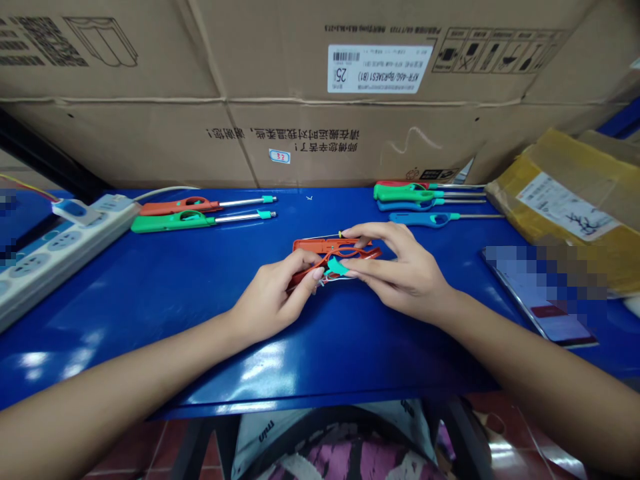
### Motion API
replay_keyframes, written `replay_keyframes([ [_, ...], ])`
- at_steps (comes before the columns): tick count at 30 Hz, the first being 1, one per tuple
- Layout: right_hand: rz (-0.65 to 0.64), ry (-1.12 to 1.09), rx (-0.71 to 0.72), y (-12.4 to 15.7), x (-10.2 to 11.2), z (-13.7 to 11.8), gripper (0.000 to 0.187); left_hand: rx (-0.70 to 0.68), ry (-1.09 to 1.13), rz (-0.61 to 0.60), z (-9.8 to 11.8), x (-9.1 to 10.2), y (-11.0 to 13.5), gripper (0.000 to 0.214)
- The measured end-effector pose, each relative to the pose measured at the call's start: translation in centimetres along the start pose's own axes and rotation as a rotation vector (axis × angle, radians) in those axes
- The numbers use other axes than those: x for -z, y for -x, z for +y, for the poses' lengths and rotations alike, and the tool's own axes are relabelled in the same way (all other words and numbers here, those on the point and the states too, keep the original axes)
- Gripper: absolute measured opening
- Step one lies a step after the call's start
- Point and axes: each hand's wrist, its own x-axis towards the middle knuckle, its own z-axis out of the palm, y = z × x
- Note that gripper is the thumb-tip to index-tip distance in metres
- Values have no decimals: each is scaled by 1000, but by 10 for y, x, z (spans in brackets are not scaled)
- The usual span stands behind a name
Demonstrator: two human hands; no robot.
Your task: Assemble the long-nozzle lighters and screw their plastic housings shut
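Observation:
My left hand (273, 290) grips an orange casing half of a long-necked lighter (299, 277) between thumb and fingers, low over the blue table. Between the thumb and fingertips of my right hand (407, 270) is a green trigger piece (336, 267), right at the held casing. Thin pale wires show beneath that casing. Just behind it lies the other orange casing half (313, 247), its inner side up, partly hidden by my fingers. A thin rod with a small yellow tip (341, 234) shows along its far edge, near my right index finger.
Orange (180, 205) and green (173, 222) long lighters lie at the left, near a white power strip (60, 243). Several more lighters (406, 195) lie at the back right. A phone (540, 300) and a taped parcel (530, 167) are on the right. A large carton (280, 73) stands behind.

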Motion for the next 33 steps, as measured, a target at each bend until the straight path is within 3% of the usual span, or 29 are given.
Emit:
replay_keyframes([
  [6,11,-109,53,0,0,2,15,0,50,-19,3,0,0,15],
  [13,-43,48,126,-1,5,-1,13,8,42,-19,6,1,-1,16],
  [18,4,-102,-60,-1,1,-4,7,-10,39,-20,4,2,-2,16],
  [21,61,-181,-231,-3,0,-7,26,-46,18,-2,3,3,-2,14],
  [24,5,-300,-409,-5,1,-9,46,-106,-58,24,2,5,-1,13],
  [26,-67,-365,-488,-5,1,-11,37,-132,-121,50,2,5,-1,14],
  [29,-95,-363,-503,-4,-1,-13,17,-131,-181,125,2,4,-1,22],
  [33,-45,-191,-410,0,-7,-15,17,-109,-195,195,2,2,-2,24],
])
